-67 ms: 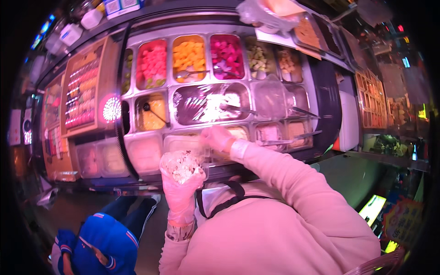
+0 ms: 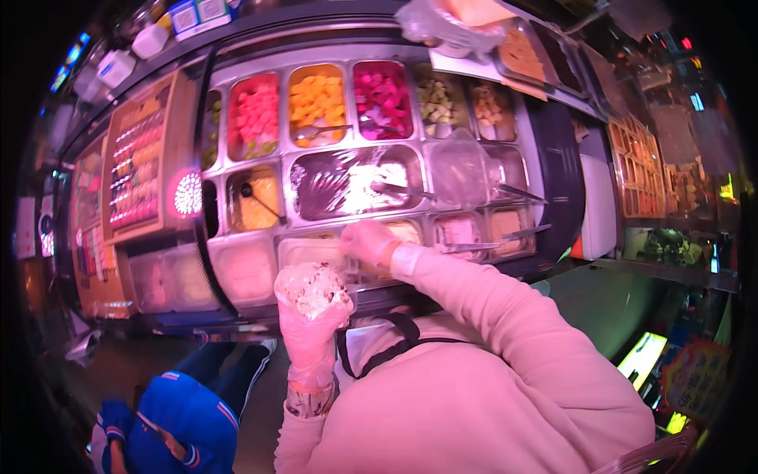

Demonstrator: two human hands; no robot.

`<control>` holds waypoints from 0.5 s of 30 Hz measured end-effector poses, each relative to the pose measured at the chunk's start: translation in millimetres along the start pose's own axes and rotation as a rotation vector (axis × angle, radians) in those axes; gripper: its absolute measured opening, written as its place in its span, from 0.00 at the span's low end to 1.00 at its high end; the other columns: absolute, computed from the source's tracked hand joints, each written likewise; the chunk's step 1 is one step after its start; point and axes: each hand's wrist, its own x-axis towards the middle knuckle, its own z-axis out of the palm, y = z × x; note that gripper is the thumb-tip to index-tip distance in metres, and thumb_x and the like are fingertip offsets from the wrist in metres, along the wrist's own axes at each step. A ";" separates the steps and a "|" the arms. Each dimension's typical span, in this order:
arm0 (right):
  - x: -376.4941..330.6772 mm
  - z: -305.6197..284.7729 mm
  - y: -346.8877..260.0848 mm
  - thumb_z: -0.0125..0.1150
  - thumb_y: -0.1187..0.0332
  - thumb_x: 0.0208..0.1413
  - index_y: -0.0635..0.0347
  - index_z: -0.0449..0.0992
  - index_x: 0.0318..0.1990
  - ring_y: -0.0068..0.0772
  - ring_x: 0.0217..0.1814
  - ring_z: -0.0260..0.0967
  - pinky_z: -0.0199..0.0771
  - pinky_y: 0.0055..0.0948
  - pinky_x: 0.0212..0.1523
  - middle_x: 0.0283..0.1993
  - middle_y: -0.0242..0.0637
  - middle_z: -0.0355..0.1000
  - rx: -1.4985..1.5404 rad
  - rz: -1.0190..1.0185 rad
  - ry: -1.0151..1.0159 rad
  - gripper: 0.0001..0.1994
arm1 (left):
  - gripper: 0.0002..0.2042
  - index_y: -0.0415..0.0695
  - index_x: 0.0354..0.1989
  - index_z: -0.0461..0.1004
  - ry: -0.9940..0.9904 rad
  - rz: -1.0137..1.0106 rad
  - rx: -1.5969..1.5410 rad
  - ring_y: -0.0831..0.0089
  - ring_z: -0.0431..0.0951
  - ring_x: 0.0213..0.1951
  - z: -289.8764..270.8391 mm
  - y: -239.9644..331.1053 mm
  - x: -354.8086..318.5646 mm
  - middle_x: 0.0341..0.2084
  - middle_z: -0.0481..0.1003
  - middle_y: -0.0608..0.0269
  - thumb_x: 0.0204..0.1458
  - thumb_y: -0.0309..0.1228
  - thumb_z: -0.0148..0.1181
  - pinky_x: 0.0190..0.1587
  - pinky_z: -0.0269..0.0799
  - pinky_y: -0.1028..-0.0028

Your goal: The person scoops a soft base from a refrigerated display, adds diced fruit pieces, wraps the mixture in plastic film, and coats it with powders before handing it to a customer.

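In a clear plastic glove, my left hand (image 2: 310, 336) is closed around a rounded, pale food ball (image 2: 309, 290) speckled with dark bits. I hold it in front of the counter, near the closest row of containers. My right hand (image 2: 369, 241) hovers over that row, just beyond and to the right of the ball. Its fingers are drawn together and point down-left over a pale container (image 2: 309, 251); what they pinch, if anything, I cannot make out. Behind it lies a large metal pan (image 2: 347, 182) with a shiny dark filling and a utensil (image 2: 401, 190).
Pans of pink cubes (image 2: 254, 110), yellow cubes (image 2: 317, 95) and magenta cubes (image 2: 381, 96) line the back. Wooden trays (image 2: 142, 158) stand left. A plastic bag (image 2: 454, 28) lies back right. A person in blue (image 2: 189, 423) is at lower left.
The whole picture has shifted slightly to the left. Both hands keep nearly the same places over the counter, and the left still grips the speckled ball.
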 end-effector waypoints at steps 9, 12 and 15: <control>-65.1 -141.3 112.9 0.68 0.61 0.65 0.62 0.86 0.45 0.42 0.46 0.82 0.81 0.40 0.49 0.41 0.41 0.83 0.113 -0.445 0.376 0.13 | 0.34 0.44 0.65 0.63 -0.110 -0.090 -0.146 0.68 0.77 0.34 103.7 -60.1 30.5 0.45 0.76 0.53 0.50 0.22 0.73 0.28 0.71 0.73; -71.1 -246.6 162.0 0.68 0.60 0.65 0.61 0.86 0.45 0.28 0.41 0.79 0.79 0.30 0.44 0.39 0.36 0.84 0.107 -0.099 0.609 0.12 | 0.32 0.44 0.64 0.63 -0.113 -0.096 -0.208 0.67 0.78 0.35 140.2 -79.8 41.9 0.45 0.76 0.53 0.51 0.20 0.71 0.29 0.72 0.71; -44.9 -317.8 240.5 0.68 0.68 0.60 0.64 0.86 0.40 0.44 0.33 0.79 0.79 0.37 0.40 0.36 0.45 0.83 -0.010 0.134 0.640 0.08 | 0.33 0.42 0.63 0.64 -0.143 -0.154 -0.185 0.67 0.78 0.36 174.5 -95.2 56.5 0.45 0.76 0.54 0.49 0.19 0.71 0.31 0.74 0.70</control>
